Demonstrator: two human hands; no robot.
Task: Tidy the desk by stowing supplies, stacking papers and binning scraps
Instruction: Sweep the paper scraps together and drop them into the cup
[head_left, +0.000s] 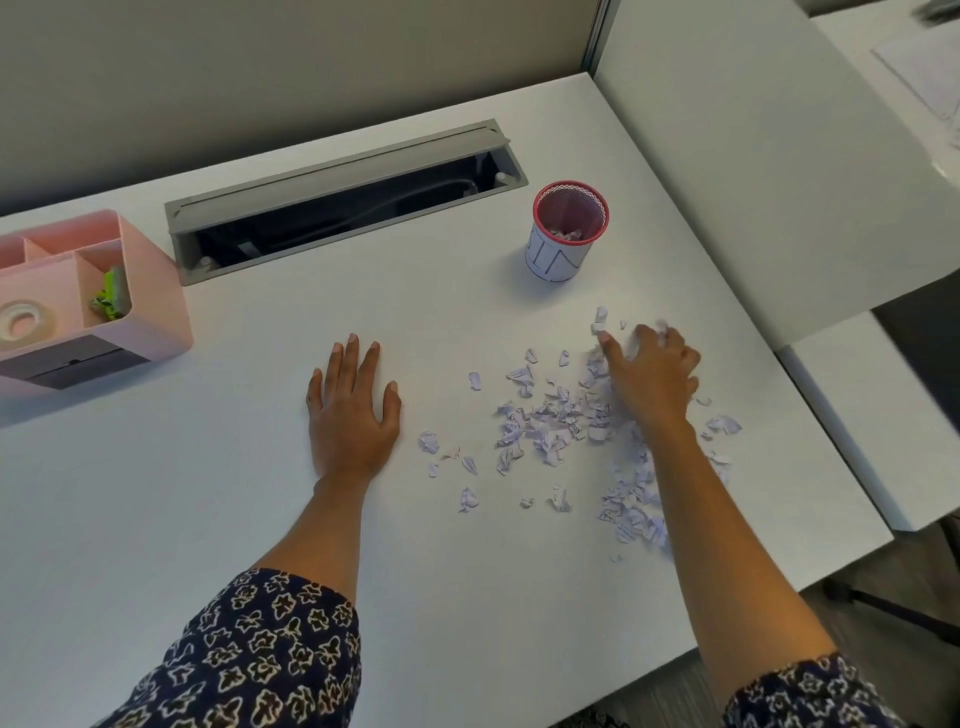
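The right hand (652, 376) lies palm down on the far edge of a scatter of torn paper scraps (558, 423), fingers curled round a few white bits; how firmly it grips them is blurred and cannot be told. Most of the scraps spread from under that hand toward the person and off to its left, loose on the white desk (260, 519), with some lying along the forearm. Beyond the fingertips, past a bare strip of desk, stands a red mesh cup (569, 231) wrapped in a white paper label, upright, with a few scraps already at the bottom. Nothing stands between hand and cup.

The left hand (353, 410) rests flat on the desk, fingers spread, holding nothing, just left of the outermost scraps. Well beyond and to its left sits a pink organiser (156, 291): a roll of clear tape (23, 319) in one compartment, green clips (111, 301) in the next. A grey cable hatch (343, 200) stands open farther back.
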